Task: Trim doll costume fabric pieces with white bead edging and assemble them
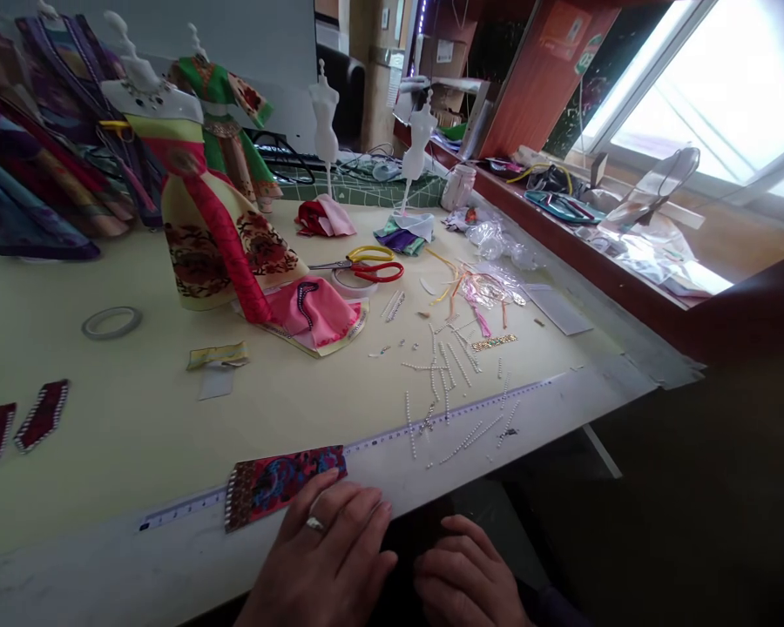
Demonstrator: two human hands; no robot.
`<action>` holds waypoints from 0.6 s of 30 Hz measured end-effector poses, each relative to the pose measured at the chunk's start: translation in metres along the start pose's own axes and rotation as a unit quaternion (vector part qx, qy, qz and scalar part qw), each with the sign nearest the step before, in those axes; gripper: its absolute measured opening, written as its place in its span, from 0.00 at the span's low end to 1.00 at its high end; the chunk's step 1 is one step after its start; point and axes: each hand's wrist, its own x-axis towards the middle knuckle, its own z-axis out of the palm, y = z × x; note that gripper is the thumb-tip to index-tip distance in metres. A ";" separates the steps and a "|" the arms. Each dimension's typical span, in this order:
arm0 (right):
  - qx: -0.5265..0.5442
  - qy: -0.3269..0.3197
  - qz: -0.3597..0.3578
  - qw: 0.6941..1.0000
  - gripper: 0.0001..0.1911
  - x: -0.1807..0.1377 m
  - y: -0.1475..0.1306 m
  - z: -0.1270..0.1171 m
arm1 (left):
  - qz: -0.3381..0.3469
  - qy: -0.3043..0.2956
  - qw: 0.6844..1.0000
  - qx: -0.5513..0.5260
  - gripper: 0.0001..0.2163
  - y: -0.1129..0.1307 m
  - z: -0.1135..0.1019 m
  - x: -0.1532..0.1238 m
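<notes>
The front edge of the worktop (137, 418) passes close by the person's fingers (353, 515); its pale surface stretches beyond them and leftward, while strings of white beads (410, 427) crowd the space ahead, rightward. The left hand (327, 549), fingers extended and relaxed, lies unclenched against a patterned fabric piece (280, 481); the right hand (465, 570) curls loosely, whether holding anything cannot be told

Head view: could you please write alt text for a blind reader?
A person's left hand, with a silver ring, rests at a patterned red and blue fabric piece lying on a pale ruler; the curled right hand is nearby. Beyond, on a cream table, are white bead strands, red-and-yellow-handled scissors and a dressed white mannequin.
</notes>
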 end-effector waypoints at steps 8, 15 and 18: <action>0.021 0.025 0.013 0.999 0.08 0.001 0.005 0.002 | 0.005 -0.071 0.994 0.085 0.13 0.009 0.026 0.027; 0.044 0.021 0.032 0.998 0.08 -0.006 0.010 0.006 | -0.007 -0.102 0.990 0.097 0.14 0.005 0.032 0.029; 0.046 0.026 0.029 0.998 0.08 -0.008 0.012 0.008 | -0.002 -0.109 0.989 0.100 0.13 0.003 0.034 0.030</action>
